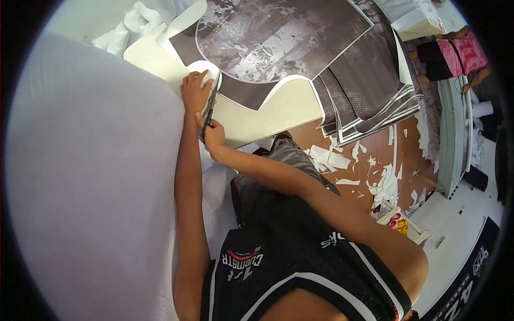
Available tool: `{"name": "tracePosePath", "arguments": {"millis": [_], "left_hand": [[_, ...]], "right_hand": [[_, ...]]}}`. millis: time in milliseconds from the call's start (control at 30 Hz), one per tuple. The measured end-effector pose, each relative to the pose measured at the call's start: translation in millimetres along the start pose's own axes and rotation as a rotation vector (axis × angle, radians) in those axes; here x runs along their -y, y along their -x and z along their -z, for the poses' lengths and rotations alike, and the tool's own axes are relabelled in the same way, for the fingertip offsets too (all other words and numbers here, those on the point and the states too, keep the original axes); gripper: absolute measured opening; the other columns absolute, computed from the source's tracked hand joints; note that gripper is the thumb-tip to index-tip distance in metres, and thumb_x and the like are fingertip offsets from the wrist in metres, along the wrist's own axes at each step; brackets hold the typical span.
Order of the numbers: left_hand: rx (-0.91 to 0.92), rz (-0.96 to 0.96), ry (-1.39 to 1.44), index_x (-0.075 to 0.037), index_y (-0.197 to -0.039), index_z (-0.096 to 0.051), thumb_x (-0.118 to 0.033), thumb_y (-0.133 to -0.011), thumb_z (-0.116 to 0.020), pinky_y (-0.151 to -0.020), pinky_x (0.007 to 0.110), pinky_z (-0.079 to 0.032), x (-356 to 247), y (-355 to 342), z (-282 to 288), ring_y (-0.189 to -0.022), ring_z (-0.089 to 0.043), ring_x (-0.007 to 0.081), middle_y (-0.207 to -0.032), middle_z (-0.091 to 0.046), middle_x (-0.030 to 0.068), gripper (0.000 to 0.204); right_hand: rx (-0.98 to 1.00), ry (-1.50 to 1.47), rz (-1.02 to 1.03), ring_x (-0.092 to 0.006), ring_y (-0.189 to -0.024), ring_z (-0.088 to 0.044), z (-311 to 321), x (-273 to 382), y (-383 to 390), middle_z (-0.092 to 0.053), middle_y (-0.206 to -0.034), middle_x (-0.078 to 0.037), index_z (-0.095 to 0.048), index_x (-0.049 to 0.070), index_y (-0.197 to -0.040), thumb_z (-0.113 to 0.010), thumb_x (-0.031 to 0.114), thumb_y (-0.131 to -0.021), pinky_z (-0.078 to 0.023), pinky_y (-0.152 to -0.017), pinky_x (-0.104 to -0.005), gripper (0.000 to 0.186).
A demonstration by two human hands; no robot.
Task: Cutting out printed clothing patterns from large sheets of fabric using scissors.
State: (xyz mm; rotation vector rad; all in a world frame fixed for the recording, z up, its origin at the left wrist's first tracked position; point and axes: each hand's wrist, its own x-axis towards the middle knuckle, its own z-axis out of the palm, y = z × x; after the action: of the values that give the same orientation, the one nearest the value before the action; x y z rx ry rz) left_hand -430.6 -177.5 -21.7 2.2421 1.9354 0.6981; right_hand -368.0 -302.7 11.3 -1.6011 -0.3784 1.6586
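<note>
My right hand (214, 138) is closed round the handles of a pair of dark scissors (212, 101). Their blades point away from me, along the curved white edge of a large printed sheet (257, 43) patterned in grey and dark tones. Beside the blades, my left hand (196, 92) lies with fingers spread on the white margin. I cannot tell whether the sheet is fabric or paper. Its dark pattern has a white border, and the pale table (278, 109) shows under and around it.
More dark printed pieces (364, 91) are stacked on the right, hanging over the table's edge. White scraps (326, 158) litter the brown floor. A large white-covered surface (96, 176) fills my left side. Another person (465, 53) in pink stands at the far right, near a long bench (454, 128).
</note>
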Motion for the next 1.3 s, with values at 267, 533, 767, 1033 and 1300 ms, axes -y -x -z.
{"name": "tracePosePath", "arguments": {"millis": [267, 533, 767, 1033, 1300], "left_hand": [[0.071, -0.069, 0.355, -0.021, -0.114, -0.073, -0.022, -0.083, -0.073, -0.091, 0.040, -0.045, 27.6, -9.1, 9.8, -0.106, -0.056, 0.0276, -0.109, -0.066, 0.0039, 0.031], [0.024, -0.056, 0.313, -0.020, -0.112, -0.074, -0.023, -0.083, -0.073, -0.090, 0.040, -0.047, 22.6, -9.0, 4.5, -0.103, -0.057, 0.0283, -0.105, -0.067, 0.0054, 0.028], [-0.094, 0.120, 0.195, -0.012, -0.130, -0.060, -0.027, -0.091, -0.064, -0.100, 0.045, -0.040, -4.3, 1.5, -13.7, -0.115, -0.054, 0.0309, -0.121, -0.062, 0.0093, 0.042], [-0.125, 0.064, -0.081, -0.007, -0.142, -0.046, -0.035, -0.097, -0.054, -0.115, 0.049, -0.027, -19.7, 16.1, -38.9, -0.137, -0.038, 0.0330, -0.146, -0.046, 0.0115, 0.054], [-0.052, 0.081, -0.093, -0.006, -0.147, -0.041, -0.034, -0.100, -0.048, -0.117, 0.050, -0.022, -16.6, 22.7, -39.1, -0.144, -0.030, 0.0331, -0.156, -0.033, 0.0118, 0.055]], "right_hand": [[-0.078, -0.014, 0.035, -0.0085, -0.051, -0.041, -25.8, -11.0, 5.8, -0.048, -0.061, 0.003, -0.050, 0.012, -0.073, -0.073, 0.059, -0.081, -0.035, -0.048, -0.0271, 0.053], [-0.086, 0.070, 0.089, -0.0105, -0.047, -0.049, 0.6, -16.8, -8.8, -0.050, -0.057, 0.001, -0.054, 0.008, -0.069, -0.073, 0.056, -0.083, -0.040, -0.044, -0.0288, 0.054], [-0.050, 0.258, 0.103, -0.0102, -0.046, -0.050, 36.4, -7.5, -8.6, -0.052, -0.054, 0.000, -0.057, 0.007, -0.068, -0.074, 0.055, -0.082, -0.041, -0.044, -0.0279, 0.053], [0.083, 0.446, 0.066, -0.0141, -0.043, -0.051, 93.1, 21.0, -21.4, -0.053, -0.050, -0.003, -0.055, 0.004, -0.059, -0.078, 0.057, -0.077, -0.043, -0.045, -0.0325, 0.060], [0.280, 0.575, -0.037, -0.0095, -0.039, -0.050, 144.4, 82.4, -37.7, -0.049, -0.050, 0.000, -0.055, 0.006, -0.060, -0.084, 0.049, -0.074, -0.041, -0.038, -0.0252, 0.054]]}}
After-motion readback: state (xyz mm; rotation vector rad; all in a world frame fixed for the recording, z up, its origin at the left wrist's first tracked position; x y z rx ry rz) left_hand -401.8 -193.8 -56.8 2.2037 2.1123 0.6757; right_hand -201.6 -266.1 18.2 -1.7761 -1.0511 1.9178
